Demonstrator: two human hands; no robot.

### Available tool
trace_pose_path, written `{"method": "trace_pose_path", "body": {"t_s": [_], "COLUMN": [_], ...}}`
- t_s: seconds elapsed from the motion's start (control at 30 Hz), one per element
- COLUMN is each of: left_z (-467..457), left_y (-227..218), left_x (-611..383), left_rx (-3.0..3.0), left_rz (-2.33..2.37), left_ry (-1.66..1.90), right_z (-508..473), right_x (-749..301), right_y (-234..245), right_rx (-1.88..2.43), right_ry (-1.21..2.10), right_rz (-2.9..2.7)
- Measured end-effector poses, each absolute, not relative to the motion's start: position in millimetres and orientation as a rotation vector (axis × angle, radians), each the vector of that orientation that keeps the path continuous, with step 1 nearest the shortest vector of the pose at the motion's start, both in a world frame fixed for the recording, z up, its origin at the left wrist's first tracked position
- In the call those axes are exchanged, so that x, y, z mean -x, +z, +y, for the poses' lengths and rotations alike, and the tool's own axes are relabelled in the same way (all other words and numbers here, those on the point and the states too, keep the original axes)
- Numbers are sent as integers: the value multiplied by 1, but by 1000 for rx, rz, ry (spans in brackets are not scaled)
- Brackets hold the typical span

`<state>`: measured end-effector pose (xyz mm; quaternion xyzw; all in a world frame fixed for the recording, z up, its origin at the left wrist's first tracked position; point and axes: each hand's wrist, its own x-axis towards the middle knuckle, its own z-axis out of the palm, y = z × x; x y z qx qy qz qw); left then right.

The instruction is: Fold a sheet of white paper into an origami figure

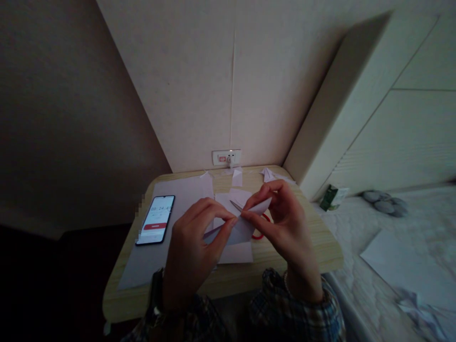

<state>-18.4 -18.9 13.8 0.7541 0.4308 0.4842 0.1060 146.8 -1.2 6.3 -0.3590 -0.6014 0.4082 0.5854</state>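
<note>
- Left: table (117, 306) edge, rounded front corner; drop beyond it. Phone (155, 223) sits on a big sheet (140, 266), crowding the left hand's outward room.
- Left hand (197, 235): thumb and index tips pinched together on the paper piece (242, 232).
- Middle: paper piece held up between both hands, over the table. Step looks like folding or creasing; next move seems to call for firm pinches and lined-up edges. Another paper sheet (235, 255) lies below; can't tell if joined.
- Scissors (236, 205) partly hidden behind the right hand, red handle showing; can't tell if fingers touch them.
- Right hand (281, 221): thumb and fingers closed on the paper piece, corner sticking up.
- Right: wood strip gives some elbow room before the table edge; bed (351, 242) lies beyond. Wall (199, 109) limits forward reach.
</note>
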Motion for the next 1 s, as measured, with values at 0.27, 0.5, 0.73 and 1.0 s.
{"method": "trace_pose_path", "body": {"t_s": [0.27, 0.5, 0.73, 1.0], "left_z": [-22, -18, -21, -22], "left_y": [14, 16, 18, 15], "left_x": [18, 30, 19, 15], "left_rx": [-2209, -2171, -2063, -2189], "left_rz": [1215, 1364, 1294, 1359], "left_ry": [1409, 1444, 1524, 1516], "right_z": [1, 5, -2, 0], "right_x": [-163, -176, -140, -151], "right_y": [14, 14, 18, 14], "right_rx": [826, 817, 933, 1003], "right_ry": [858, 611, 1034, 815], "right_rz": [-1267, -1013, -1472, -1211]}}
